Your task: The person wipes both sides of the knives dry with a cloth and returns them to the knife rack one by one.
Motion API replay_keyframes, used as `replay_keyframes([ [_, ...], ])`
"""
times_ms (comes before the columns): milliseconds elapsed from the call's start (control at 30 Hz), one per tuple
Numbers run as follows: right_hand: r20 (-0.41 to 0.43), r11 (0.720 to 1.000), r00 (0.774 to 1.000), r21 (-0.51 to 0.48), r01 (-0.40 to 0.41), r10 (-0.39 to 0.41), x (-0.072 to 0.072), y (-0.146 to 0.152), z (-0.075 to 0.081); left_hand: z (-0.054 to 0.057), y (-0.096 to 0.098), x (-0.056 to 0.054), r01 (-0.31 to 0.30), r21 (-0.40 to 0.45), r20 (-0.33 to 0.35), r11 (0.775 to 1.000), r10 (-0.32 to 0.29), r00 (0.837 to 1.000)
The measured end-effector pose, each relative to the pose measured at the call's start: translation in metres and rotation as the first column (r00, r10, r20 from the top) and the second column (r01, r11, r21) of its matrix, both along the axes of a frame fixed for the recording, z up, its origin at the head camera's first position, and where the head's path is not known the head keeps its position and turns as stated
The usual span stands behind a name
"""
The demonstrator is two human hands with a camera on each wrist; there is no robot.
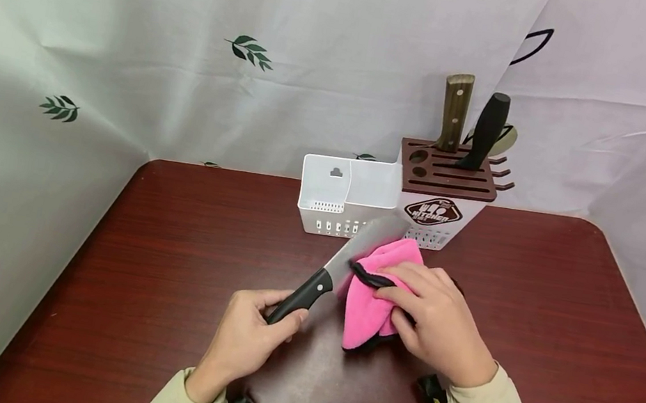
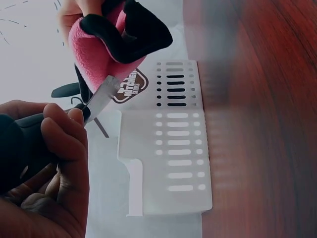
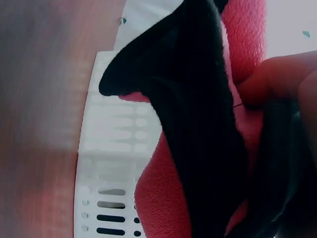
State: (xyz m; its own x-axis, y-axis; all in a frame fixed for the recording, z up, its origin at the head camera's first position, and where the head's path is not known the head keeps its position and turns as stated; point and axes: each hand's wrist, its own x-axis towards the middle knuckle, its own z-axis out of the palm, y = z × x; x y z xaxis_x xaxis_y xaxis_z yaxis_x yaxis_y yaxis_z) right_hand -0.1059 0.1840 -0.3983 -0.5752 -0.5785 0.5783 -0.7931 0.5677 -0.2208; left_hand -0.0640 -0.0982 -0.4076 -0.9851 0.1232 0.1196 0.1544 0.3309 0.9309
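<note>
My left hand (image 1: pixel 252 331) grips the black handle of a kitchen knife (image 1: pixel 303 296), its broad blade slanting up and to the right. In my right hand (image 1: pixel 438 315) is a pink cloth (image 1: pixel 364 317) with black edging, bunched under the fingers against the blade's right side. In the left wrist view the cloth (image 2: pixel 94 54) covers most of the blade, and only a short piece near the handle shows. The right wrist view is mostly filled by the cloth (image 3: pixel 163 193), which hides the blade there.
Behind the hands stands a white knife holder (image 1: pixel 320 219) with a brown slotted top (image 1: pixel 446 186). A wooden-handled knife (image 1: pixel 454 113) and a black-handled one (image 1: pixel 487 132) stand in its slots. A white curtain (image 1: pixel 166 29) backs the dark red table (image 1: pixel 164 240).
</note>
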Motion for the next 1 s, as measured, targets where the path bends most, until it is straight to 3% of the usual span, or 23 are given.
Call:
replay_keyframes([
  [567,-0.031,0.994,0.994,-0.014,-0.106,0.105,0.003,-0.009,-0.003,-0.002,0.002,0.001,0.001,-0.005,0.028,1.0,-0.001,1.0],
  [1000,-0.056,0.981,0.982,-0.059,-0.184,0.18,0.002,-0.014,-0.002,-0.005,0.006,0.001,-0.017,-0.098,-0.052,0.995,0.012,0.999],
])
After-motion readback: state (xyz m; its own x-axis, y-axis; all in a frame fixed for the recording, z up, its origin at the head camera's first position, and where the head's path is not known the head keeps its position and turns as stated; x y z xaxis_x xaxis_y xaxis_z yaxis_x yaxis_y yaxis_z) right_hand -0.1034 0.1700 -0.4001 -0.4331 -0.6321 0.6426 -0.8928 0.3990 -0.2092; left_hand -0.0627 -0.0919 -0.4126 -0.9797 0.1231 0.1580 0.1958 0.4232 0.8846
